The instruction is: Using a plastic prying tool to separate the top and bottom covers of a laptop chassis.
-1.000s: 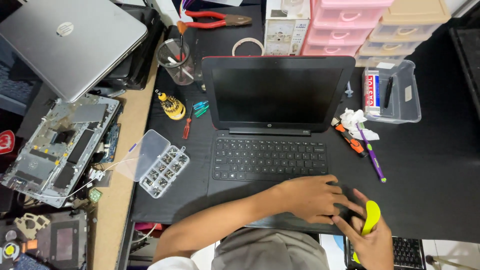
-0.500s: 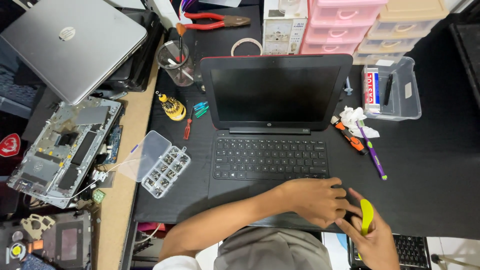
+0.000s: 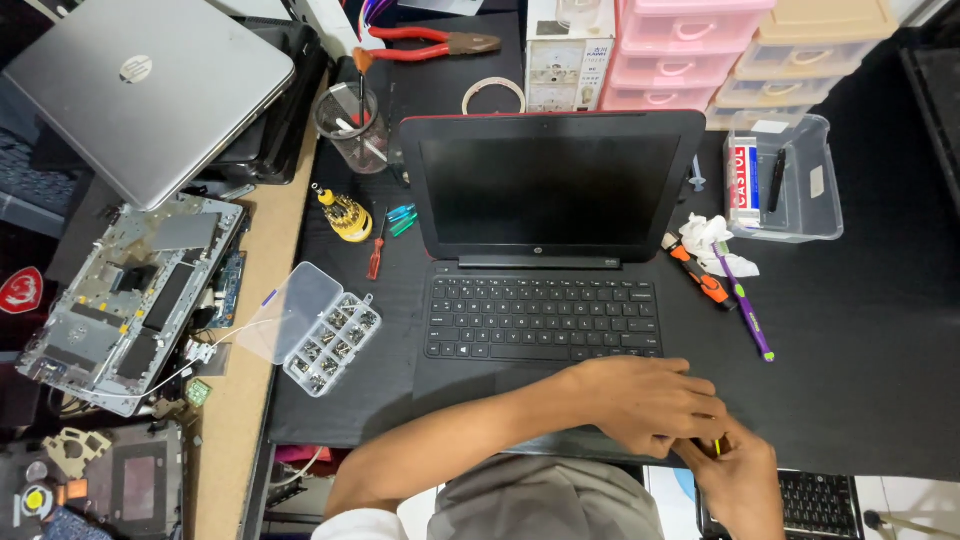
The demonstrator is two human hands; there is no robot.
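A dark laptop screen (image 3: 548,190) is standing at the centre, showing nothing. A red, white and blue box (image 3: 741,190) is lying in a clear tray (image 3: 815,215) at three o'clock of it, and a white labelled box (image 3: 567,70) is sitting at twelve.

A matt black plastic casing is shown on the open laptop (image 3: 548,270), with a glossy dark screen and a thin red rim. The closed laptop (image 3: 140,90) at ten o'clock is finished in smooth brushed silver metal. A matt black mat (image 3: 860,350) is spread over a bare wooden table edge (image 3: 235,420). The screw box (image 3: 315,328) at nine o'clock is made of clear glossy plastic. Pink and cream glossy plastic is seen on the drawers (image 3: 690,45) at one o'clock. Crumpled white paper tissue (image 3: 715,240) is laid at three o'clock.
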